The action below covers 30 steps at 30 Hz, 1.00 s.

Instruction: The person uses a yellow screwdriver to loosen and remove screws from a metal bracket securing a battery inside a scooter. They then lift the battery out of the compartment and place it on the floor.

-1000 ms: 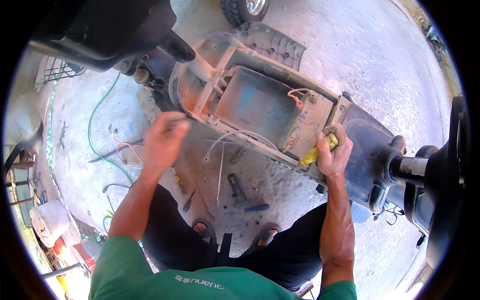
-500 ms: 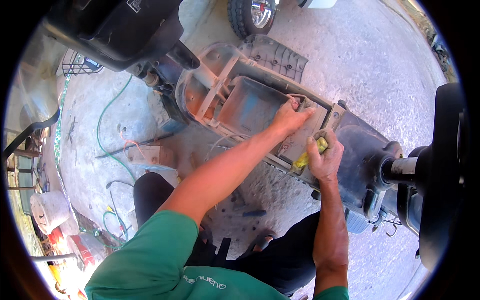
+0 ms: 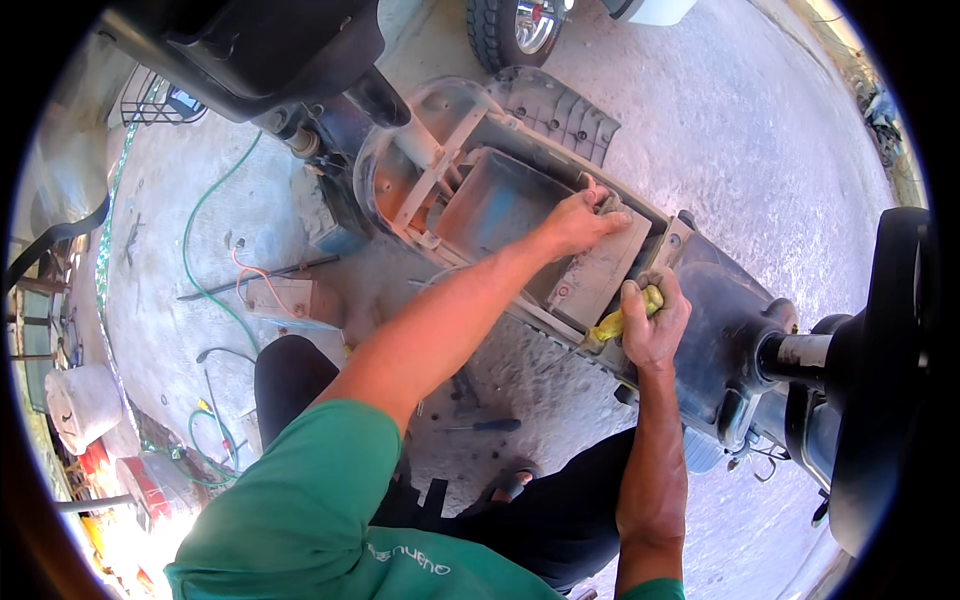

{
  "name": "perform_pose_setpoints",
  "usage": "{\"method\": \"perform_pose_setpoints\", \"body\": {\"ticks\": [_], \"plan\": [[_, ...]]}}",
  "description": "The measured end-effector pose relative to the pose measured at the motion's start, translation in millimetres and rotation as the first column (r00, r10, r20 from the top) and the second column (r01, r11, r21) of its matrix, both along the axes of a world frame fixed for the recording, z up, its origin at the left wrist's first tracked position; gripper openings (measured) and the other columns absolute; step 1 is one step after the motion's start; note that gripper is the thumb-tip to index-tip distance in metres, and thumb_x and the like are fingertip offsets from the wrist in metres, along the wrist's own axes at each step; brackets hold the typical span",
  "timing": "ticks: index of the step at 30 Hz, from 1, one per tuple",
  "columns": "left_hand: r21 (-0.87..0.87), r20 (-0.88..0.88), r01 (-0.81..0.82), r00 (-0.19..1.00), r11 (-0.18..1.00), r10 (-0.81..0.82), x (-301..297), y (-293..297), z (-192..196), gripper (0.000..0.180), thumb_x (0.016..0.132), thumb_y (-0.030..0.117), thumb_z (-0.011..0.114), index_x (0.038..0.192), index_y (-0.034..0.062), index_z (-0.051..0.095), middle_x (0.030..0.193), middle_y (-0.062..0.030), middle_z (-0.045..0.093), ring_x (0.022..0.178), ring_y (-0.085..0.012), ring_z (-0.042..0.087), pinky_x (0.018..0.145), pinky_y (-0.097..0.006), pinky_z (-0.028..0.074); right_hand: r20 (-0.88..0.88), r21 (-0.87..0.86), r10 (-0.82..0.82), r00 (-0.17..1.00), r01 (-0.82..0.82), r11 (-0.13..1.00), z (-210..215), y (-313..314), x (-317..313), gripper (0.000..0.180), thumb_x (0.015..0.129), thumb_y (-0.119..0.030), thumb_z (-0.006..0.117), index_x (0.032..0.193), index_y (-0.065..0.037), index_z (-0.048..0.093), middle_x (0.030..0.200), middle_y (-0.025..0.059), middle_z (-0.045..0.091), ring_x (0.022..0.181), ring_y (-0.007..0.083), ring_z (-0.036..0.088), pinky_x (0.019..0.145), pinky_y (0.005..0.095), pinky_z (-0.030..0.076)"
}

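Note:
A stripped scooter frame [image 3: 560,120] lies across the concrete ground, its open floor compartment holding a grey box-shaped battery [image 3: 590,275]. My left hand [image 3: 580,218] reaches across and grips a small grey part at the battery's far upper edge. My right hand [image 3: 652,322] is closed on a yellow-handled tool [image 3: 610,325], pressed against the frame's near edge beside the battery. The tool's tip is hidden by the frame.
A scooter wheel and fork [image 3: 880,370] stand at the right. A car tyre [image 3: 515,28] is at the top. A green hose [image 3: 205,230], a screwdriver [image 3: 490,425] and a pale box [image 3: 285,298] lie on the ground at left; a white bucket [image 3: 80,405] stands far left.
My left hand swung from the ground at left across to the battery's far edge. My right hand stayed on the yellow-handled tool. The view shifted closer to the frame.

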<state>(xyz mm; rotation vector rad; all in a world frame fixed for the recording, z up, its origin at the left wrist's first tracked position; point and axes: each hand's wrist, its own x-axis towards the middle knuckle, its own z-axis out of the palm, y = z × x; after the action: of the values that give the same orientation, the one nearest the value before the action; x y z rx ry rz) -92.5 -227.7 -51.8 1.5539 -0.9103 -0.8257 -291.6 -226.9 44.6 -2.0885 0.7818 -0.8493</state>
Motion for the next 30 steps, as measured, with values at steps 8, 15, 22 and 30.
{"method": "perform_pose_setpoints", "body": {"ticks": [8,15,22,30], "plan": [[-0.051,-0.397,0.07,0.914,0.996,-0.084,29.6,22.1,4.9,0.036,0.1,0.029,0.069,0.123,0.0029,0.062,0.108,-0.0026,0.065,0.1,-0.0102,0.058,0.09,-0.027,0.049,0.032,-0.037,-0.02,0.999,0.021,0.999,-5.1,-1.8,2.4,0.021,0.083,-0.019,0.073,0.085,-0.001,0.061,0.067,0.0132,0.061,0.059,0.0209,0.059,0.062,0.0355,0.05],[-0.077,-0.36,0.14,0.919,0.987,-0.159,33.6,25.3,12.2,0.042,0.102,0.035,0.067,0.129,0.0037,0.062,0.116,-0.0012,0.062,0.108,-0.0105,0.055,0.094,-0.028,0.047,0.03,-0.06,-0.017,0.999,0.019,0.998,-0.7,-2.7,-0.5,0.022,0.084,-0.019,0.073,0.085,-0.002,0.061,0.068,0.0137,0.062,0.059,0.0223,0.059,0.062,0.0353,0.051],[-0.056,-0.275,0.065,0.958,0.996,-0.078,24.3,23.6,20.0,0.037,0.102,0.032,0.065,0.122,0.0015,0.062,0.112,-0.0024,0.064,0.102,-0.0098,0.056,0.091,-0.026,0.048,0.029,-0.024,-0.042,0.999,0.043,0.999,-1.7,-1.6,2.4,0.022,0.085,-0.02,0.073,0.086,-0.002,0.061,0.068,0.0144,0.062,0.06,0.0232,0.06,0.063,0.0361,0.051],[-0.017,0.045,-0.047,0.998,0.999,0.048,12.0,9.5,0.0,0.062,0.098,0.047,0.065,0.133,-0.0025,0.057,0.135,-0.019,0.059,0.129,-0.0229,0.053,0.109,-0.032,0.04,0.069,0.005,-0.047,0.997,0.046,0.999,-5.9,-4.5,1.2,0.022,0.085,-0.02,0.072,0.086,-0.001,0.061,0.069,0.0133,0.062,0.061,0.0219,0.059,0.064,0.0357,0.051]]}}
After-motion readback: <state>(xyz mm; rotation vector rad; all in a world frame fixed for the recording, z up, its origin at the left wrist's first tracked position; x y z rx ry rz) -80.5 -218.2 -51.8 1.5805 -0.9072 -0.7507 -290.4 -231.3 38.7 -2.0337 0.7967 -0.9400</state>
